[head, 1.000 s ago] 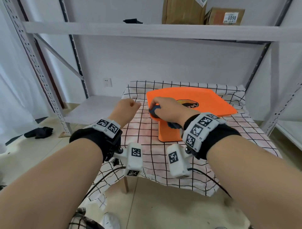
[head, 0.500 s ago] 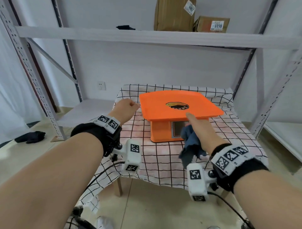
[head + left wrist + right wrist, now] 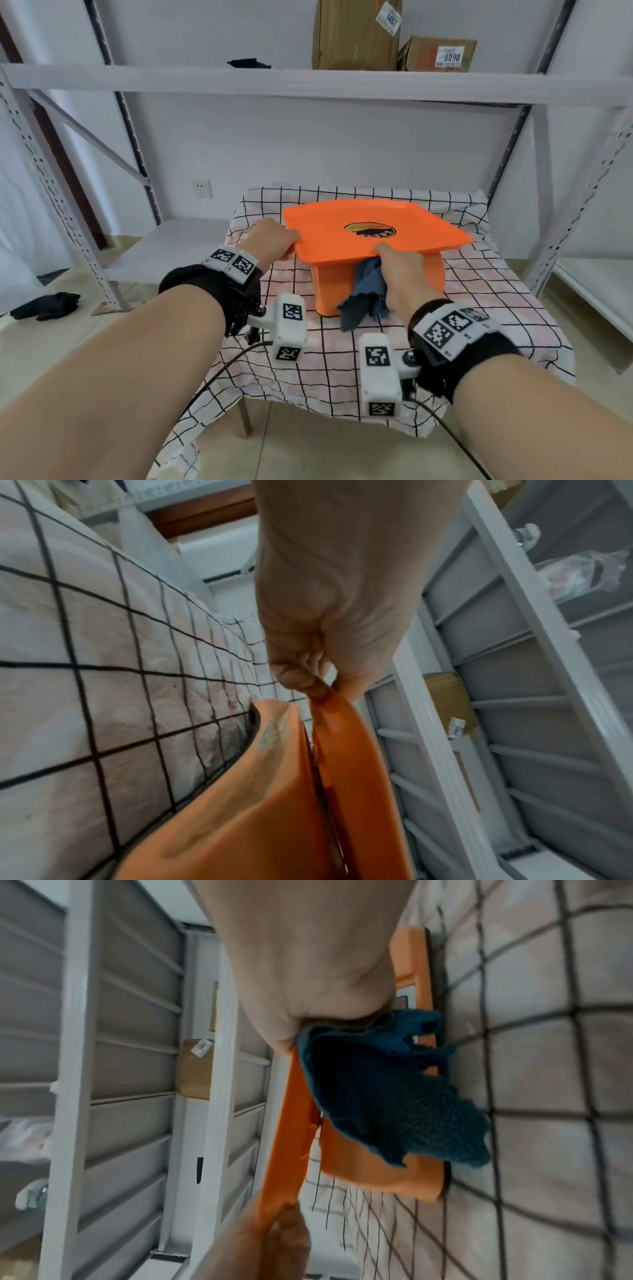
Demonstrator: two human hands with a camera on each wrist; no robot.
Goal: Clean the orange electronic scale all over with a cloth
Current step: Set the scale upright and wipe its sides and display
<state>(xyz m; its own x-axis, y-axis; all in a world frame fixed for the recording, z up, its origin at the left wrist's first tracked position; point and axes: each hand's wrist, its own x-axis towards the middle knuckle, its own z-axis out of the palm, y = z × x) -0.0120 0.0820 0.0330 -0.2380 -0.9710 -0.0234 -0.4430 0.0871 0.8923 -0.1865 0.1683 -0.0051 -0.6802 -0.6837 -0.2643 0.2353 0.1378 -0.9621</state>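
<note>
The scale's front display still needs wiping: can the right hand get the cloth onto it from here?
Probably yes: the right hand holds the cloth against the scale front, nothing between.

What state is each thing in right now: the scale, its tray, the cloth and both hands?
Scale: upright on the checked tablecloth.
Tray: on top of the scale, gripped at two edges.
Cloth: bunched, hanging in front of the scale body.
Left hand: pinches the tray's left edge.
Right hand: holds the cloth, thumb on the tray's front edge.
Boxes: closed, on the top shelf.
</note>
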